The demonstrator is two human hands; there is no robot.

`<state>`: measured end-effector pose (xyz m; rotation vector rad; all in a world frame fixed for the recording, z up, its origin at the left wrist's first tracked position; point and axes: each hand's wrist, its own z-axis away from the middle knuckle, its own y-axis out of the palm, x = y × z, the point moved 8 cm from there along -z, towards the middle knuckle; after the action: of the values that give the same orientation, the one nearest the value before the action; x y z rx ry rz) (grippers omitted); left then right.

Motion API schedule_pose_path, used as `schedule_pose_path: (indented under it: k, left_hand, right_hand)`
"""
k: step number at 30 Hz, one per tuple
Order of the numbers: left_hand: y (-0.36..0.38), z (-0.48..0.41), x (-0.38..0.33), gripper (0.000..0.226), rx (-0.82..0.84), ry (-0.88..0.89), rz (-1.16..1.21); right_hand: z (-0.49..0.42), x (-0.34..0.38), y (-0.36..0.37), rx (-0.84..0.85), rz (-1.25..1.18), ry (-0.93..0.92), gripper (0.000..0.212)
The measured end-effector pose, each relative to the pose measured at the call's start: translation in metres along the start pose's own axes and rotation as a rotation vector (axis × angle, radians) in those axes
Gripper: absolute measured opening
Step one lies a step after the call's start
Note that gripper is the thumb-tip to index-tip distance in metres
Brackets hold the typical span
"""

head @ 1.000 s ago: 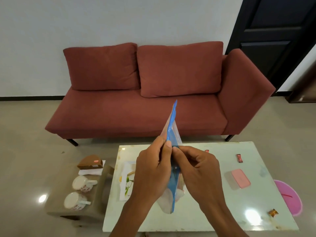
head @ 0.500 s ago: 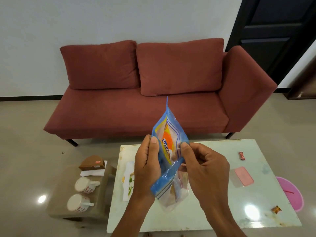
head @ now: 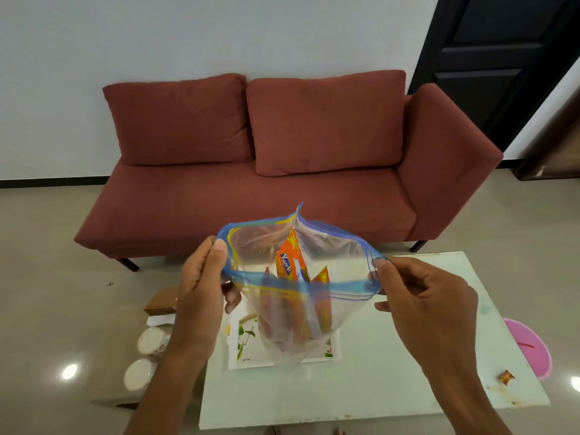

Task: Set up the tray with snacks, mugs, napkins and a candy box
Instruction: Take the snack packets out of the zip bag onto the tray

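Above a pale table (head: 408, 387) facing a red sofa (head: 251, 196), both hands pinch a zip bag (head: 301, 296) open.

I see my left hand (head: 201, 287) raised with the thumb on top and the fingers curled under in a pinch, while my right hand (head: 430, 306) is apart from it at the same height, pinching with thumb and forefinger, both forearms reaching up from below.

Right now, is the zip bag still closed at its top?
No, the left hand and right hand hold the zip bag mouth pulled wide open.
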<state>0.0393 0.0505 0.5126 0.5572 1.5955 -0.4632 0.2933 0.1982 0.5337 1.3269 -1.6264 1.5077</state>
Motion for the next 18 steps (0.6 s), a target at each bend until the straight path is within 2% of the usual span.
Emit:
schedule_pose_path:
  k: [4, 7, 11, 14, 15, 16, 18]
  left_hand:
    - [-0.011, 0.000, 0.000, 0.042, 0.037, 0.010, 0.052]
    - [-0.015, 0.006, -0.001, 0.048, -0.036, -0.011, 0.146]
    - [-0.020, 0.017, 0.017, 0.043, -0.123, -0.071, 0.339]
    - [-0.032, 0.032, 0.083, 0.050, -0.380, -0.288, 0.528]
    - [-0.030, 0.040, 0.111, 0.050, -0.438, -0.377, 0.525]
    - [-0.023, 0.047, 0.139, 0.048, -0.468, -0.491, 0.518]
    - [0.007, 0.067, 0.184, 0.039, -0.389, -0.716, 0.444]
  right_hand:
    - [-0.002, 0.005, 0.002, -0.005, -0.014, 0.005, 0.016]
    - [-0.003, 0.017, 0.014, 0.039, -0.089, 0.004, 0.014]
    - [-0.005, 0.048, 0.030, 0.066, -0.114, -0.076, 0.013]
    - [-0.005, 0.068, 0.040, 0.079, -0.102, -0.113, 0.014]
    - [-0.005, 0.073, 0.042, 0.090, -0.103, -0.121, 0.014]
    - [-0.004, 0.078, 0.044, 0.100, -0.106, -0.129, 0.014]
    - [-0.001, 0.088, 0.045, 0.119, -0.116, -0.150, 0.013]
